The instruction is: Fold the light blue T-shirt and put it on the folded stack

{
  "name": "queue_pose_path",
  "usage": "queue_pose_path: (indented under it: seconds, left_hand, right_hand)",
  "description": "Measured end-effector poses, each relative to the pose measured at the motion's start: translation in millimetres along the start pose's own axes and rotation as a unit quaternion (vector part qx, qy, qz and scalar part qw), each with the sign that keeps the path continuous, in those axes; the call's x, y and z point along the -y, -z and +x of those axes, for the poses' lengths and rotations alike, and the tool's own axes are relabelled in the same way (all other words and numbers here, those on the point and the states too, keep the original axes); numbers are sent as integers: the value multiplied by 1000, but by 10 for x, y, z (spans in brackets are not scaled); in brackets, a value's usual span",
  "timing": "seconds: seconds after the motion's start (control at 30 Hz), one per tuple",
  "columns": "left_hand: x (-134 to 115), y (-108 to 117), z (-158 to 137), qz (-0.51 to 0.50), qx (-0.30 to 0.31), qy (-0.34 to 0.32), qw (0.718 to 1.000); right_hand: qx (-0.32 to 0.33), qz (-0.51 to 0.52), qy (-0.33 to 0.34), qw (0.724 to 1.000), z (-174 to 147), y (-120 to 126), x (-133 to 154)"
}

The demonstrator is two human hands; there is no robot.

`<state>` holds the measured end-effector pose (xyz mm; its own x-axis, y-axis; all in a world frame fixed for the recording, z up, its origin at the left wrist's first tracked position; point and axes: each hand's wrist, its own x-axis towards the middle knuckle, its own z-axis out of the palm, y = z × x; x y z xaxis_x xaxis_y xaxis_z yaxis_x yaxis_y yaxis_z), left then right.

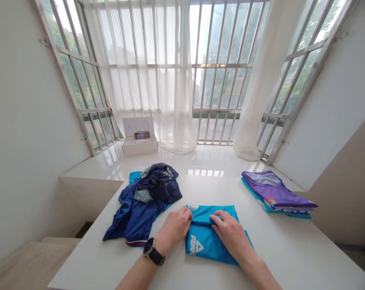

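A bright blue sports jersey (212, 251) lies in front of me on the table, folded into a rough rectangle, with white "PEAK" lettering on its near left part. My left hand (176, 222), a black watch (153, 252) on its wrist, is closed on the jersey's left edge at the fold. Thumb and bent fingers of my right hand (230, 228) pinch the cloth along the same crosswise fold, nearer its right side. Left of my hands is a loose heap of dark blue clothes (146, 201), crumpled, with a patterned patch and some bright blue cloth beneath.
At the right of the white table (279, 257) sits a stack of folded clothes (274, 191), purple on top and blue below. An open white box (140, 146) stands on the sill by the barred window (218, 66). Sheer curtains (182, 100) hang down to the sill.
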<state>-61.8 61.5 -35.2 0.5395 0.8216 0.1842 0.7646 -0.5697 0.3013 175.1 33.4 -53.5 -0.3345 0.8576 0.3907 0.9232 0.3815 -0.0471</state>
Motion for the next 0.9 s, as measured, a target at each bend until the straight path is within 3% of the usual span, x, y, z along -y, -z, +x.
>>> queue_pose_path:
  seconds: [0.27,0.5,0.7,0.9]
  left_hand:
    - [-15,-16,5,2,4,-5,1000]
    - [-25,-5,11,2,3,-10,1000]
    - [-12,-17,5,1,1,-11,1000]
    - [-23,2,0,-6,4,-2,1000]
  right_hand:
    - [-16,-46,-22,999,-277,-2,-546]
    - [-51,-68,7,996,-298,-105,-541]
    - [-56,-117,43,991,-275,55,-546]
    - [-67,-84,46,993,-322,119,-508]
